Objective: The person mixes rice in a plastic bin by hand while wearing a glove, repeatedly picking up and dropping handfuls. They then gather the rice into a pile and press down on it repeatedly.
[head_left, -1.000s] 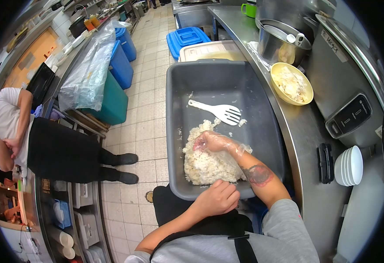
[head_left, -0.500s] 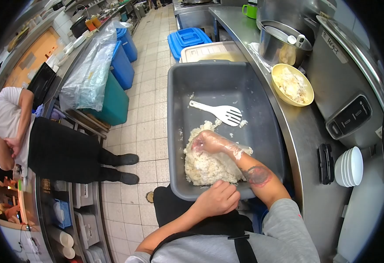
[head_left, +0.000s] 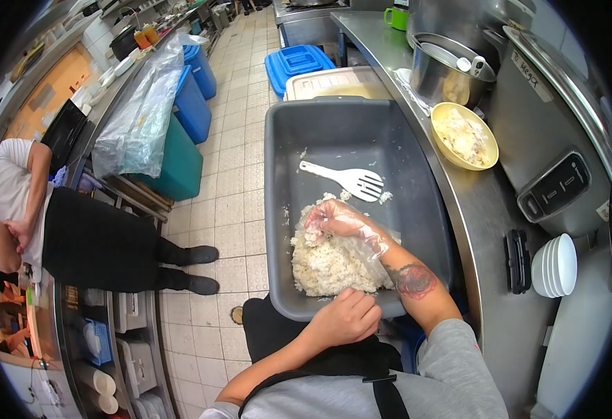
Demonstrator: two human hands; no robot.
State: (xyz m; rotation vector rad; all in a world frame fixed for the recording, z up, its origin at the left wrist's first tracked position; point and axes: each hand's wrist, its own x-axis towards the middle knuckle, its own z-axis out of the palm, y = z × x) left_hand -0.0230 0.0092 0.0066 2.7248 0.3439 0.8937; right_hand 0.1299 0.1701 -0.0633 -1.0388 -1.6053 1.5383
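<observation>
A deep grey tub (head_left: 417,174) stands in front of me with a mound of cooked white rice (head_left: 337,269) heaped in its near left part. My right hand (head_left: 341,218), in a clear plastic glove, is at the top of the mound with its fingers curled around some rice; the fingertips are partly hidden. Bare and closed, my left hand (head_left: 348,318) grips the near rim of the tub. Beyond the rice lies a white slotted rice paddle (head_left: 348,179), flat on the tub floor with its handle to the left.
On the steel counter (head_left: 491,258) to the right are a yellow bowl (head_left: 465,136) of rice, a metal pot (head_left: 424,77) and stacked white bowls (head_left: 556,265). A blue lid (head_left: 299,66) lies beyond the tub. At left, a person (head_left: 89,230) stands near tall bins (head_left: 180,157).
My right hand has risen slightly and turned on the rice, its fingers now curled around some of it. My left hand stays at the rim. The view has shifted a little.
</observation>
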